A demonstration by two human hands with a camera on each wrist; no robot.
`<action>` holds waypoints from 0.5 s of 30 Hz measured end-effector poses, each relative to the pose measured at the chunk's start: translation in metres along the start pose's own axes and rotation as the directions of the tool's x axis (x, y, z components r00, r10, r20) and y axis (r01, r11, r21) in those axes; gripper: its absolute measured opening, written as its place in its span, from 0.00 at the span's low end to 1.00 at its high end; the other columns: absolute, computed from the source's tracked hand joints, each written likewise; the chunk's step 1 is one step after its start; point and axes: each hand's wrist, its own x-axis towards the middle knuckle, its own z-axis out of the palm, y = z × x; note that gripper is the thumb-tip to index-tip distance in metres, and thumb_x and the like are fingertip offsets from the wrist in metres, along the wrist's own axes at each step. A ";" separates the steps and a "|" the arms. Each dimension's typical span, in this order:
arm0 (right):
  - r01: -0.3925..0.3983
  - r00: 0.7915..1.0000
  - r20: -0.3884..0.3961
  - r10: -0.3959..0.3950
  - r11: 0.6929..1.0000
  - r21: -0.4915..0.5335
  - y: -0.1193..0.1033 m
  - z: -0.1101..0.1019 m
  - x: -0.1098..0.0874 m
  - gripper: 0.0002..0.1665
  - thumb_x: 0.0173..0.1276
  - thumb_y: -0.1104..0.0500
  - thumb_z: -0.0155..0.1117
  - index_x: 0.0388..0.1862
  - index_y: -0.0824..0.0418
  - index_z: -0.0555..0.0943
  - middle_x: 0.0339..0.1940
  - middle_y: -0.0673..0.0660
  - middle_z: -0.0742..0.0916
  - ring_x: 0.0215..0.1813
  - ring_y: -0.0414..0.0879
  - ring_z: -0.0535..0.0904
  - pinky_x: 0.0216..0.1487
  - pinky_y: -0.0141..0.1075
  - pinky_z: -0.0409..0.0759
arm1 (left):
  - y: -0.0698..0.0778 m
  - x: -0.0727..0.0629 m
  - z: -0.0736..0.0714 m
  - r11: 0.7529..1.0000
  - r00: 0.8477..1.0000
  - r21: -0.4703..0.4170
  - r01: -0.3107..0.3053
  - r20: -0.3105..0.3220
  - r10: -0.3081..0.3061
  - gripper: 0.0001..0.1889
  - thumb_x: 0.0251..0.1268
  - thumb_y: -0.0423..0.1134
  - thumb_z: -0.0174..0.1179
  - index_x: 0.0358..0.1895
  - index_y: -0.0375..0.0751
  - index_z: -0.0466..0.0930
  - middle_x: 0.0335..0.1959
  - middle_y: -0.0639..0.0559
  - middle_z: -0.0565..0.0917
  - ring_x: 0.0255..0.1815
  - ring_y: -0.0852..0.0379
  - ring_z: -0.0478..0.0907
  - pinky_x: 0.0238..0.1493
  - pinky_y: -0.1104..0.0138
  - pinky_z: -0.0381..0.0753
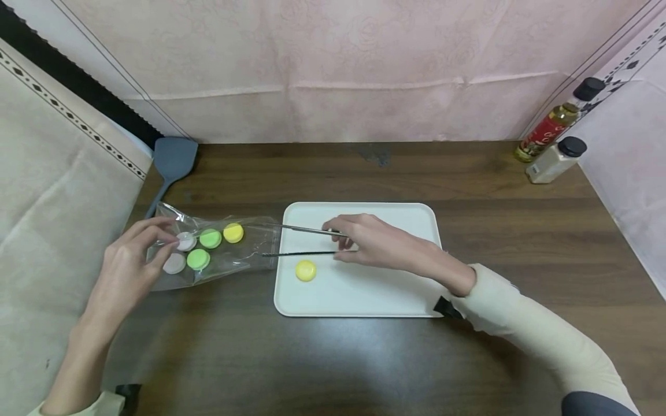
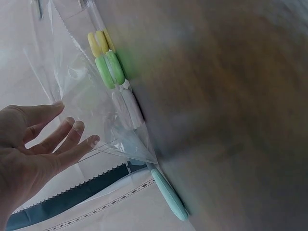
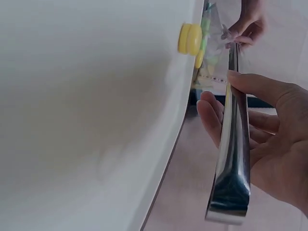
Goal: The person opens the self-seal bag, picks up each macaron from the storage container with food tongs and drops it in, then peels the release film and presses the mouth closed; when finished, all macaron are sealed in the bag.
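Note:
A clear plastic bag lies on the table, holding several white, green and yellow macarons. My left hand is at the bag's left end, fingertips by a white macaron. In the left wrist view, that hand's fingers are loosely spread beside the film; whether they touch it I cannot tell. My right hand holds metal tongs between thumb and fingers, over the white tray. The spread tong arms point left, their ends at the bag's right end. One yellow macaron sits on the tray.
A blue-grey spatula leans at the table's back left, beyond the bag. At the back right stand an oil bottle with a red label and a black-capped jar. Pale cloth hangs behind the wooden table.

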 end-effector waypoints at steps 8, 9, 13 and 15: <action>-0.002 0.999 -0.037 0.000 0.999 -0.036 0.013 -0.004 -0.048 0.25 0.71 0.66 0.78 0.64 0.69 0.83 0.46 0.57 0.91 0.45 0.41 0.92 0.49 0.38 0.91 | 0.001 0.001 -0.001 1.000 1.000 -0.012 -0.001 0.009 0.001 0.07 0.63 0.16 0.71 0.38 0.29 0.87 0.59 0.36 0.88 0.55 0.35 0.84 0.61 0.92 0.56; -0.007 1.000 -0.031 0.006 0.999 -0.040 0.014 -0.004 -0.053 0.25 0.71 0.66 0.78 0.64 0.69 0.83 0.46 0.56 0.90 0.45 0.40 0.91 0.49 0.38 0.91 | 0.001 0.001 -0.001 1.000 1.000 -0.011 0.000 0.009 0.000 0.07 0.63 0.16 0.71 0.38 0.29 0.87 0.59 0.36 0.88 0.55 0.35 0.84 0.61 0.92 0.56; -0.013 1.000 0.017 0.014 0.997 -0.074 0.017 -0.001 -0.068 0.25 0.70 0.67 0.79 0.63 0.69 0.84 0.46 0.55 0.90 0.44 0.38 0.90 0.47 0.36 0.90 | 0.000 0.001 0.000 1.000 1.000 -0.009 -0.001 0.008 0.001 0.06 0.64 0.17 0.71 0.38 0.29 0.87 0.59 0.36 0.88 0.55 0.34 0.83 0.62 0.92 0.56; -0.003 0.999 0.037 0.006 0.995 -0.103 0.019 0.001 -0.072 0.24 0.70 0.66 0.79 0.63 0.69 0.84 0.46 0.55 0.90 0.43 0.37 0.89 0.47 0.35 0.90 | 0.000 0.001 0.000 1.000 1.000 -0.008 0.000 0.005 0.000 0.06 0.64 0.17 0.71 0.38 0.29 0.87 0.59 0.36 0.88 0.55 0.34 0.83 0.62 0.92 0.56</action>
